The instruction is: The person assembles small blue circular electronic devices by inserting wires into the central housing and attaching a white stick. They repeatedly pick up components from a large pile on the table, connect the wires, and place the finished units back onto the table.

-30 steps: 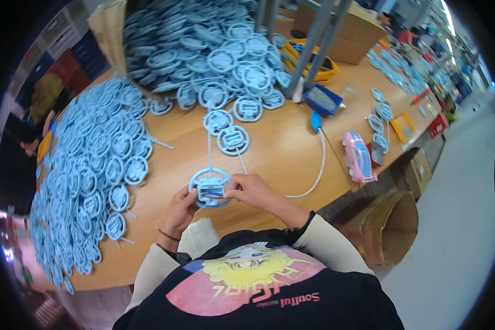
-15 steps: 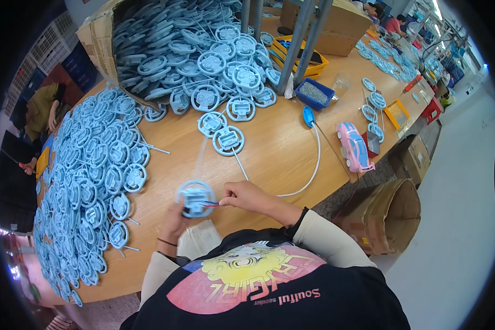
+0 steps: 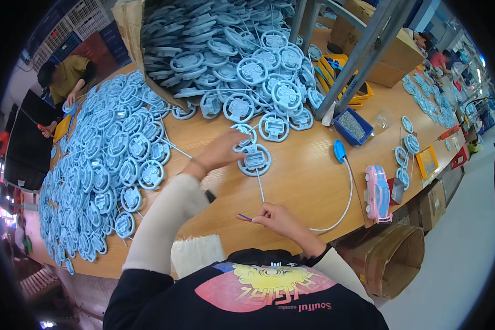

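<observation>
Blue plastic steering-wheel part lies on the bench under my left hand, fingers loosely curled on its rim; my right hand pinches its wire tail shut; tugging sideways could, I judge, strain the thin leads or drag neighbouring wheels along.

Left hand covers part of the nearest blue toy steering wheel; right hand hides the wire ends it pinches; cardboard box cut by the top edge; distant co-workers too small to tell.
</observation>
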Demonstrator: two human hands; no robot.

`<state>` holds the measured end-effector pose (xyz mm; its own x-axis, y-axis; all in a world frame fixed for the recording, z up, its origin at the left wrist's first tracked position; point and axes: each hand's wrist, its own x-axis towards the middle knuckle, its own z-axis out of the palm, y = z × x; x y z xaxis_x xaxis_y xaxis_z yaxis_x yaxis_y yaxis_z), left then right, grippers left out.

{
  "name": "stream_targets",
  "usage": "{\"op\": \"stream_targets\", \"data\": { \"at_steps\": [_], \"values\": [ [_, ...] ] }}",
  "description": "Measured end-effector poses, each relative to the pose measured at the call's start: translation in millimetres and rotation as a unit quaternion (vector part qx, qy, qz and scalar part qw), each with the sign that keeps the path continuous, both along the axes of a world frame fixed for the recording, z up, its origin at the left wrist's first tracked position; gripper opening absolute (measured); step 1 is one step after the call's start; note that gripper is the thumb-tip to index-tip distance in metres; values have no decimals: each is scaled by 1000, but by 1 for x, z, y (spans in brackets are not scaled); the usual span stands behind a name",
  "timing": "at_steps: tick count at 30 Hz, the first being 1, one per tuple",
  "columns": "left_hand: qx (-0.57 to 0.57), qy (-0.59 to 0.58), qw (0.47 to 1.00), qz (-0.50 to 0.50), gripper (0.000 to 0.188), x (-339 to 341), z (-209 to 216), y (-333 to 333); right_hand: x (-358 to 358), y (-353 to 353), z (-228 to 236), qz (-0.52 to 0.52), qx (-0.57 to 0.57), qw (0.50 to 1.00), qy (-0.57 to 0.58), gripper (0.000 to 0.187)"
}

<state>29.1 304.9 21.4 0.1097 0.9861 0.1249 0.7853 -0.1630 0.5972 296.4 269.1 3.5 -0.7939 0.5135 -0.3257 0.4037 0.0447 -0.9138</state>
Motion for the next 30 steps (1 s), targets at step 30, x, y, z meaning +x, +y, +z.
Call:
{"op": "stream_targets", "data": {
  "at_steps": [30],
  "values": [
    [-143, -628, 737, 204, 19, 57, -12, -168, -15, -18, 20, -45, 106, 993, 29, 23]
  ]
}}
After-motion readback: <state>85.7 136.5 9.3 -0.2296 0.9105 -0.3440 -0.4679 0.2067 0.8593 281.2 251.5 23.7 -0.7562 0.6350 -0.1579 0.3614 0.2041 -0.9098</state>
